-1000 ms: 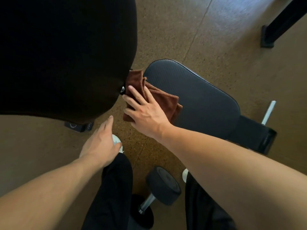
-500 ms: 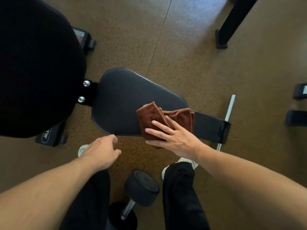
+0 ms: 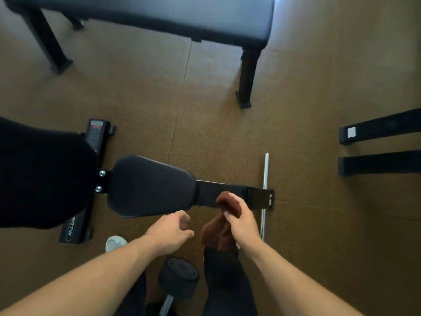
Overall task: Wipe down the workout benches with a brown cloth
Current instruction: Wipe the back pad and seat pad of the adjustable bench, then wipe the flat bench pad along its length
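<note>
The right hand (image 3: 242, 221) grips the brown cloth (image 3: 218, 233) bunched in its curled fingers, lifted clear of the seat pad (image 3: 150, 185) and held just off the pad's near right corner, above the bare metal frame (image 3: 237, 195) that runs on from the seat toward the floor bar (image 3: 264, 179). Most of the cloth hangs loose below the fist, in front of the person's dark trouser leg, so it touches no padded surface; gathered up like this it looks ready to be refolded or carried, rather than pressed flat for wiping. The left hand (image 3: 170, 233) holds nothing: its fingers are loosely curled and it hovers beside the near edge of the seat pad, close to the cloth, perhaps placed to take a share of the fabric or to steady the body while bending. To the left, the raised back pad (image 3: 43, 179) of the same bench fills the view. A second, flat bench (image 3: 159, 12) stands well apart across the floor (image 3: 141, 106), probably next for wiping. A dumbbell (image 3: 180, 279) lies between the feet.
</note>
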A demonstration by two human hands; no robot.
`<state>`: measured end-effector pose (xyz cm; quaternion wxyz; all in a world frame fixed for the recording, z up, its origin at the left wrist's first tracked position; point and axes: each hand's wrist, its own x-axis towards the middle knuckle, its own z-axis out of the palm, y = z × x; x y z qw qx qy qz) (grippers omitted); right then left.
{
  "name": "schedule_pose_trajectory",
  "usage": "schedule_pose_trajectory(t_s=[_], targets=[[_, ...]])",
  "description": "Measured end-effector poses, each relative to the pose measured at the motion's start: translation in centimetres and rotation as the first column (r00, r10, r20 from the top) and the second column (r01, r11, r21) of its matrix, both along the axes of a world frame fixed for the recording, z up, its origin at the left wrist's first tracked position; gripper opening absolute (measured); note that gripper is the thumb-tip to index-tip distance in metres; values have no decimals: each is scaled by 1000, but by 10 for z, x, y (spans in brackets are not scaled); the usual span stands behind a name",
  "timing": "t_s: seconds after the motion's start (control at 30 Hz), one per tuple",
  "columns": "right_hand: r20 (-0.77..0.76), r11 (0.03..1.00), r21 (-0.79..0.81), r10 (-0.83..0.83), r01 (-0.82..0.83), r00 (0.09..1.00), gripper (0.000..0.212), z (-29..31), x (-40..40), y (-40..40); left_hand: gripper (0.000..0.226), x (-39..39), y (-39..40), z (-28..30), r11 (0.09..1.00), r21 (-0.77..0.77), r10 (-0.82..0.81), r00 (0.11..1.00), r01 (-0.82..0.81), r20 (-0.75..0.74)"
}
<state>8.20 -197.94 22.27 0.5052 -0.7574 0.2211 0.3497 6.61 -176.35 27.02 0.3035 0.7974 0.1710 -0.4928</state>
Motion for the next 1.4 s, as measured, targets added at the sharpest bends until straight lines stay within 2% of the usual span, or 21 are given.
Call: schedule_pose_trajectory(t_s=[0.13, 0.2, 0.3, 0.33, 0.4, 0.47, 0.53, 0.63, 0.7, 0.8, 1.03, 1.1, 1.23, 1.33, 1.4], targets=[[-145, 940, 187, -260, 284, 955, 39, 71, 1, -23, 90, 16, -54, 74, 988, -132, 82, 996, -78, 30], [-222, 883, 241, -354, 403, 908, 33, 103, 11, -34, 94, 20, -83, 102, 979, -168, 123, 990, -111, 62], [-354, 747, 288, -498, 599, 792, 31, 144, 34, -48, 69, 26, -120, 134, 951, -268, 175, 983, -154, 58], [-393, 702, 297, -528, 647, 753, 32, 156, 43, -52, 58, 29, -128, 142, 954, -262, 175, 981, -148, 82], [-404, 678, 304, -545, 670, 735, 36, 178, 62, -57, 33, 38, -133, 149, 973, -197, 154, 974, -120, 168], [-360, 703, 315, -533, 638, 766, 36, 198, 80, -58, 19, 49, -128, 152, 980, -166, 147, 965, -112, 217], [-283, 764, 301, -500, 571, 819, 28, 218, 98, -57, 21, 62, -121, 158, 977, -175, 168, 953, -125, 253], [-113, 905, 153, -384, 398, 916, 19, 229, 125, -57, 25, 89, -106, 176, 964, -158, 256, 909, -215, 329], [-29, 952, 20, -304, 305, 952, 21, 229, 145, -60, 33, 110, -92, 180, 917, -166, 398, 853, -362, 337], [-10, 971, -122, -211, 208, 978, 24, 232, 172, -60, 36, 142, -69, 179, 801, -194, 597, 734, -566, 324], [-46, 941, -321, 94, -104, 995, 46, 263, 229, -28, 29, 184, -25, 194, 733, -191, 675, 663, -653, 324], [-95, 949, -283, 117, -140, 988, 53, 271, 239, -16, 28, 194, -25, 199, 705, -230, 706, 631, -671, 321], [-221, 982, -94, 141, -165, 965, 60, 269, 258, -6, 23, 224, -41, 208, 645, -292, 762, 563, -706, 321], [-229, 997, 34, 76, -70, 970, 53, 256, 280, -18, 12, 252, -68, 210, 640, -330, 767, 553, -694, 325], [-215, 996, 78, 68, -52, 974, 47, 250, 298, -31, 13, 270, -91, 209, 655, -341, 755, 564, -674, 334]])
